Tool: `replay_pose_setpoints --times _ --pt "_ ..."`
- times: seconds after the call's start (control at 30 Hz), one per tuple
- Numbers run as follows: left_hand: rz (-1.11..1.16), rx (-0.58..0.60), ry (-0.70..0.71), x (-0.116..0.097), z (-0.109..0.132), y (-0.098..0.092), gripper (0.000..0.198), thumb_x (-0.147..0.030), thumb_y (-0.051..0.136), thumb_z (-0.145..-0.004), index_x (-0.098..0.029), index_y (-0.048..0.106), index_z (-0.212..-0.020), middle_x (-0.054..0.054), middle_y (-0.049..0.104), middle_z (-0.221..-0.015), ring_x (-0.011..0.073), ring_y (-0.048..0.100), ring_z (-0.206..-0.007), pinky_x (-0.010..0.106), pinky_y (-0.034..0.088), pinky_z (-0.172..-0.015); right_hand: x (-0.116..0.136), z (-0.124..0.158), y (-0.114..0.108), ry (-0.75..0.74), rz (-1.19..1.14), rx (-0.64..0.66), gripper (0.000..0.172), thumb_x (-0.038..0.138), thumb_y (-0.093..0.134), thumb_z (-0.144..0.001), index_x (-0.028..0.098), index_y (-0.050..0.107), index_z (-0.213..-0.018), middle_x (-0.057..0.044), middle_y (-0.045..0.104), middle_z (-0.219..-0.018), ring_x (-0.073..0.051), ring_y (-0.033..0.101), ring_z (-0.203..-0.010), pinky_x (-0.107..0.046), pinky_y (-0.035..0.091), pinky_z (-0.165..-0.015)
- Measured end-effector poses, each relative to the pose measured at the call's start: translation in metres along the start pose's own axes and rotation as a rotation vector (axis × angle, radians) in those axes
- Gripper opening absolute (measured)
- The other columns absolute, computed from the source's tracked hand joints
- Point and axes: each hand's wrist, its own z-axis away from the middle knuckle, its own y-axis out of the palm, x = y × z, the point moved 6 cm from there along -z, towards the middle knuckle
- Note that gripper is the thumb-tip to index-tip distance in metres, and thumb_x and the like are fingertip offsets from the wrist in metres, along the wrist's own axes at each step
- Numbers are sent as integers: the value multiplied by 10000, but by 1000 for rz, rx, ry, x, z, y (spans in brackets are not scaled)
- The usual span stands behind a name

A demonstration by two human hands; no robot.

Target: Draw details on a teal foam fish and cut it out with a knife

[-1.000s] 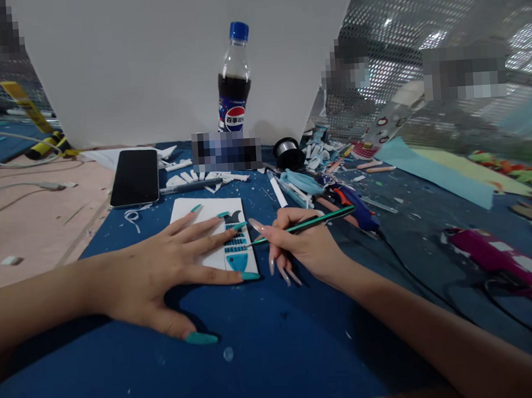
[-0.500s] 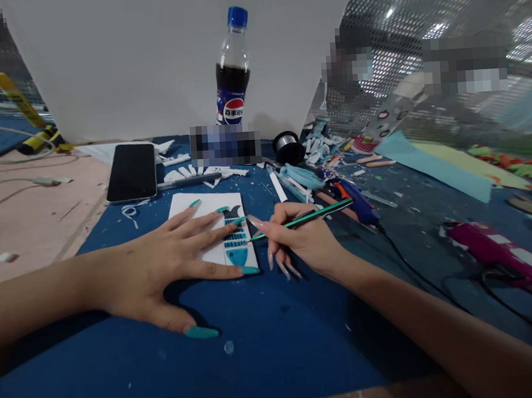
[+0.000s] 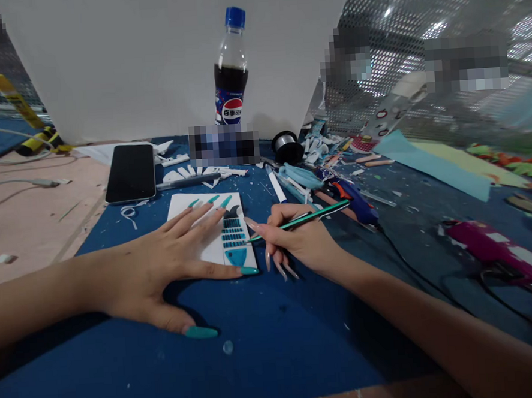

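Two hands work over one white card [image 3: 179, 205], which we take as the reference for all positions. The card lies flat on the blue mat [image 3: 275, 342], with its long axis running away from us.

1. Left hand [image 3: 162, 271]: laid palm down across the near left part of the card, fingers [image 3: 204, 212] spread and fully extended. It grips nothing and only presses the card.
2. Right hand [image 3: 304, 241]: just off the card's right edge, closed in a writing grip on the pencil [image 3: 303, 219]. The spare fingers are curled down to the mat.
3. Pencil axis: it slants from the hand down and leftward to the card.
4. Fish figure [image 3: 233, 240]: drawn along the card's right side, head at the near end, tail at the far end. The pencil tip meets its right flank, crossing its long axis. Contact with the paper appears likely, but we cannot confirm it.

The right hand is nearer the figure. The left lies beside it.

Beyond the card's far edge lie a grey pen [image 3: 188, 181] and a phone [image 3: 130, 172]. Farther still stands a cola bottle [image 3: 231, 75].
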Motion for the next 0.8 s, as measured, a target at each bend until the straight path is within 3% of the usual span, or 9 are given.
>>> replay_pose_setpoints --times 0.17,0.3,0.6,0.8 --pt "6 0 -36 3 0 1 792 -650 686 -765 -485 342 -1460 -19 -138 -1627 564 45 -1409 781 204 -1037 -1 1 1 14 16 10 395 392 730 -797 187 480 -570 24 594 -466 -62 545 -357 -139 417 -325" --pt "-37 41 -42 3 2 4 794 -673 639 -791 -502 279 -1477 -3 -188 -1617 574 34 -1408 804 257 -989 0 1 1 41 8 1 436 450 745 -766 188 470 -550 20 590 -458 -71 544 -350 -149 415 -315" --pt "-70 40 -30 3 0 3 793 -670 630 -797 -495 272 -1482 4 -187 -1621 576 75 -1409 785 267 -1004 2 0 0 45 15 -7 431 427 760 -760 185 475 -545 16 603 -456 -75 541 -344 -162 423 -328" --pt "-45 -12 -28 3 3 2 799 -639 673 -775 -486 311 -1471 -17 -133 -1632 527 74 -1433 727 247 -1066 4 0 0 39 23 0 446 420 752 -774 188 460 -530 21 589 -439 -71 526 -322 -160 412 -312"
